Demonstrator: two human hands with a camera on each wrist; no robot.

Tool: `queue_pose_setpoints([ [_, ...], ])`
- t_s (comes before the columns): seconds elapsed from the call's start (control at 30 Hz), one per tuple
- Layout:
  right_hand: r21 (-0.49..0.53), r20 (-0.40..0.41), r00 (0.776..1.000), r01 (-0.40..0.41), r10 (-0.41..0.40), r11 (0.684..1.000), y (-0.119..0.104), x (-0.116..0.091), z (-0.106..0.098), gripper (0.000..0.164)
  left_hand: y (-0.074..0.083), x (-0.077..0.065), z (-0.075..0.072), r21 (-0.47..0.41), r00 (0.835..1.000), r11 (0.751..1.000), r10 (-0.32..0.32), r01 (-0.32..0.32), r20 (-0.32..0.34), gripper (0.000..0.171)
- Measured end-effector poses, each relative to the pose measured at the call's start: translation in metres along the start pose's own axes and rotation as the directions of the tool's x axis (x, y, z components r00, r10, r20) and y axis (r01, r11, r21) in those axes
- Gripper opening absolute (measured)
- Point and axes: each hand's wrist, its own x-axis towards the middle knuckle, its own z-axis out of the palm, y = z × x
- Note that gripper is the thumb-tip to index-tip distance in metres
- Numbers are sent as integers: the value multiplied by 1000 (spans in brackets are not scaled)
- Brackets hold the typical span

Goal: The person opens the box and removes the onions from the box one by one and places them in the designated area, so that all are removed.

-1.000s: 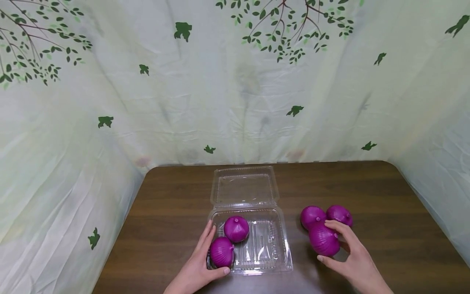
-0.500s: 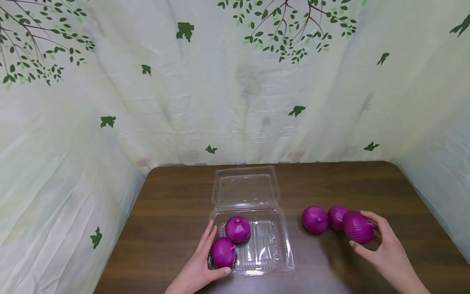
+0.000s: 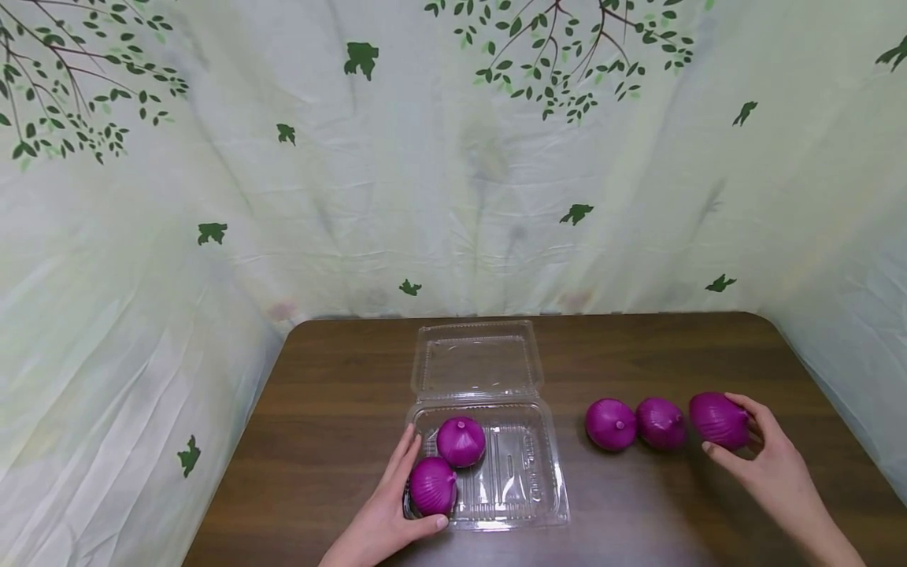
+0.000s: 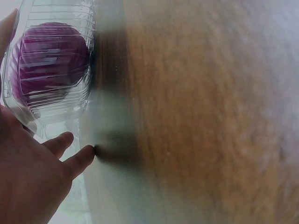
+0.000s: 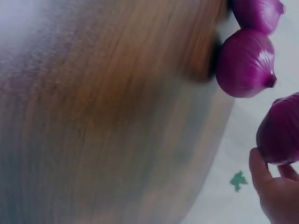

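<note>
In the head view my right hand (image 3: 775,457) grips a purple onion (image 3: 719,420) from its right side, thumb in front and fingers behind. The right wrist view has this onion (image 5: 282,130) against the pale backdrop, raised off the tabletop. Left of it two more onions, one nearer (image 3: 661,424) and one farther (image 3: 611,424), stand side by side on the table. My left hand (image 3: 386,504) rests at the near left corner of a clear plastic clamshell container (image 3: 520,512), fingers extended along its wall, thumb at the front rim. Inside lie a back onion (image 3: 460,442) and a front onion (image 3: 433,486).
The container's hinged lid (image 3: 476,361) lies back, away from me. A dark wooden table (image 3: 340,394) carries everything. Pale cloth (image 3: 439,197) printed with leaves and birds encloses its back and sides.
My right hand has carried its onion rightward, from in front of the other two to a spot right of them. The left hand and the container have stayed in place.
</note>
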Motion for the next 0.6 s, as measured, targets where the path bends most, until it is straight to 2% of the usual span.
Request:
queue_pose_setpoints([
  [0.33, -73, 84, 993, -82, 88, 994, 22, 17, 0, 84, 0, -1, 1, 17, 1000, 1000, 14, -14, -11, 113],
  [0.6, -97, 124, 986, -102, 114, 990, 38, 24, 6, 84, 0, 0, 0, 6, 1000, 1000, 19, -19, -3, 113],
])
